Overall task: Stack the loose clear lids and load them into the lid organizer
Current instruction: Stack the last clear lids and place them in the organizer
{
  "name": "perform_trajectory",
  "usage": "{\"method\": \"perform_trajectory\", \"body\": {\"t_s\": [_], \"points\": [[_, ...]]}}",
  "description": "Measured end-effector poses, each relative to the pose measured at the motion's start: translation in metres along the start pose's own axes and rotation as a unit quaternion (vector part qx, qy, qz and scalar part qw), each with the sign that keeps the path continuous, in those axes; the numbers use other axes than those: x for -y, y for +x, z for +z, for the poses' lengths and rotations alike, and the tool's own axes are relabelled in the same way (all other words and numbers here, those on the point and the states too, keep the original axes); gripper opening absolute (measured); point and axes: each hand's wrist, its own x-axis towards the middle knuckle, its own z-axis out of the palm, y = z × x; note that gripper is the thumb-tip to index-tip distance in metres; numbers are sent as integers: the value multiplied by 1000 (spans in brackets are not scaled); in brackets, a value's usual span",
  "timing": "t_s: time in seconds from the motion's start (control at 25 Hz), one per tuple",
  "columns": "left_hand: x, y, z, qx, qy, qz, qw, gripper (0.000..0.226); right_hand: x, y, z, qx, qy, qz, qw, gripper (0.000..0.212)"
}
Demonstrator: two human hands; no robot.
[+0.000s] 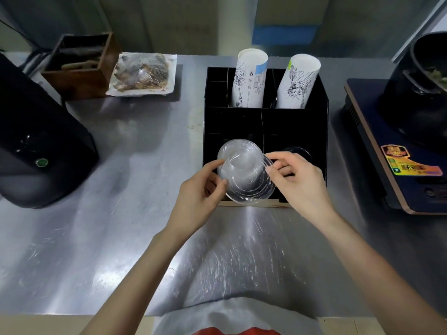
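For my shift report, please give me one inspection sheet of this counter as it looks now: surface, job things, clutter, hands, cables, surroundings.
Surface: scratched stainless steel counter, bare in front.
Job's things: stack of clear round plastic lids held over the black compartmented lid organizer, front left slot; dark lid in front right slot.
Clutter: two printed paper cup stacks; wrapped food tray; brown wooden box.
Hands: left hand and right hand, each grip on the lid stack.
Cables: nothing seen.
Surroundings: black appliance left; induction cooker with black pot right.

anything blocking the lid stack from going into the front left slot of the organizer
Nothing visible does. Both hands, left hand and right hand, hold the clear lid stack right over the black organizer's front left compartment.
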Motion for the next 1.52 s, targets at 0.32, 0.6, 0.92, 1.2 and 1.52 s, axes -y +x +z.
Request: {"method": "perform_trajectory", "body": {"t_s": [0.32, 0.6, 0.92, 1.2, 1.52], "points": [[5, 21, 8, -55, 64, 1, 996, 31, 1, 20, 10, 2, -14, 8, 1000, 23], [6, 36, 14, -61, 92, -12, 994, 32, -3, 38, 14, 10, -18, 10, 1000, 29], [9, 44, 22, -70, 150, -46, 985, 36, -8, 47, 21, 32, -69, 6, 997, 35], [15, 47, 24, -46, 190, -49, 979, 37, -14, 52, 24, 51, -100, 3, 994, 34], [17, 48, 27, -20, 255, -47, 966, 40, -16, 55, 27, 77, -146, 20, 986, 39]]}}
